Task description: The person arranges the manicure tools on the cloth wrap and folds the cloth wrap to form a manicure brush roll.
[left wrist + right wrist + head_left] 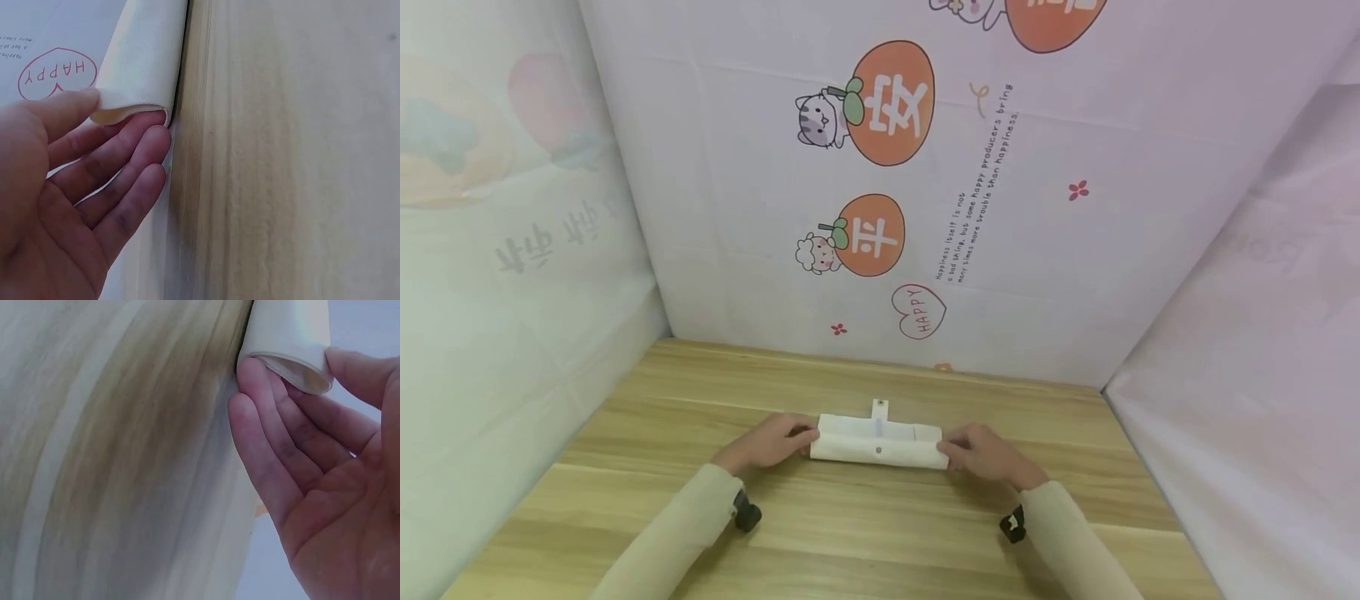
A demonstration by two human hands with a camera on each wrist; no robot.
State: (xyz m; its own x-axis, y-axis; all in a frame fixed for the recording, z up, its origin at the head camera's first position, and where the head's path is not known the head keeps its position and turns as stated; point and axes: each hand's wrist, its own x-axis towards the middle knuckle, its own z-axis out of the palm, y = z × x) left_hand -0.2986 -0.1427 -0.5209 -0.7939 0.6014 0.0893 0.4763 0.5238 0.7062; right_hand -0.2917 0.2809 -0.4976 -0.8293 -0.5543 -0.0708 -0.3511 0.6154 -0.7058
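A white, partly rolled pouch (850,448) lies crosswise on the wooden table, a short strap (880,410) with a metal snap sticking out from its far side. On its front face sits a second metal snap. My left hand (775,440) grips the left end, thumb on top and fingers beneath. At the right end, my right hand (985,452) holds it the same way. Both wrist views show the end of the roll (144,56) as a curved, hollow fold between thumb and fingers. Some fingertips are tucked at the underside or inside of the fold.
The wood-grain table (850,533) reaches back to a white printed cloth wall (760,208) with cartoon figures and lettering. Further white cloth hangs at the left (512,333) and right (1247,358). Each wrist wears a small black device (747,511).
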